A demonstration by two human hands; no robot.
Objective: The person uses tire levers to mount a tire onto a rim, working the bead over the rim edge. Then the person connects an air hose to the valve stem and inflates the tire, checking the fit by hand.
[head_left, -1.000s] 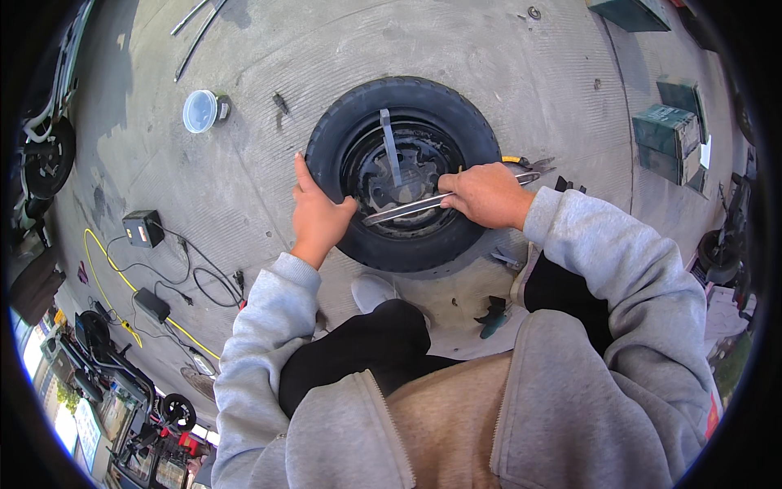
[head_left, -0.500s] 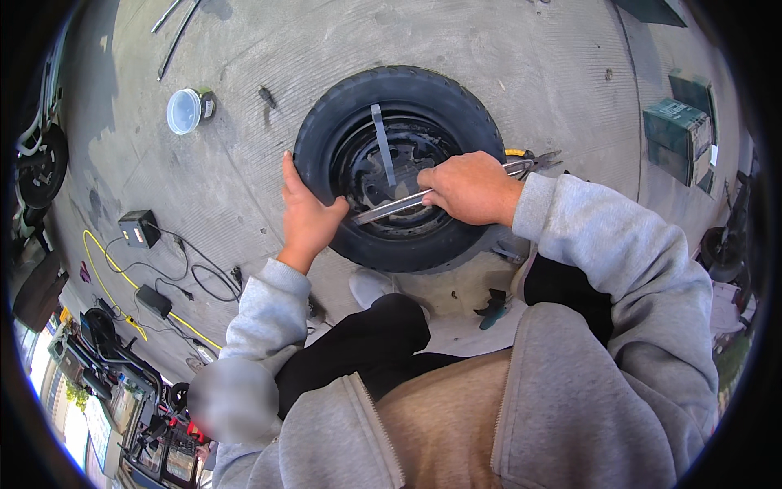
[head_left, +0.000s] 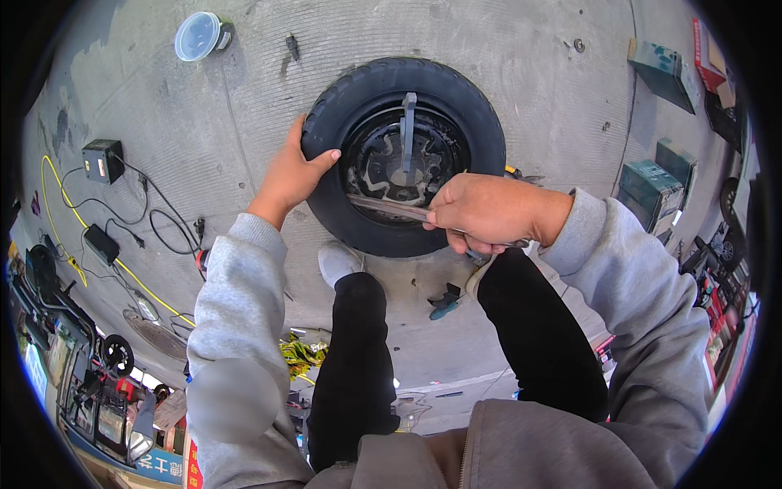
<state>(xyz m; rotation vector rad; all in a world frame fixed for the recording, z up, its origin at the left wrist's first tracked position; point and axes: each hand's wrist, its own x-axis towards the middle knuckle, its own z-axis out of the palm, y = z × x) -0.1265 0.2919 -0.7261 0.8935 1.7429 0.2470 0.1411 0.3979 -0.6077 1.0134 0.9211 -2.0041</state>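
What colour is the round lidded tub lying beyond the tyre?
Pale blue, translucent round plastic tub, head view.

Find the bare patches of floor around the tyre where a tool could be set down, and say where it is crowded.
Bare concrete lies between the tyre and the clear lidded tub, and right of the tyre toward the green boxes. Crowded: the near side, with both hands (left hand, right hand), the legs and a small teal tool; cables clutter the left.

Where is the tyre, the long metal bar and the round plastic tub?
tyre [head_left: 481, 122], head view, on the black rubber at the right.
metal bar [head_left: 387, 207], head view, on its flat blade.
plastic tub [head_left: 197, 37], head view, on its lid.
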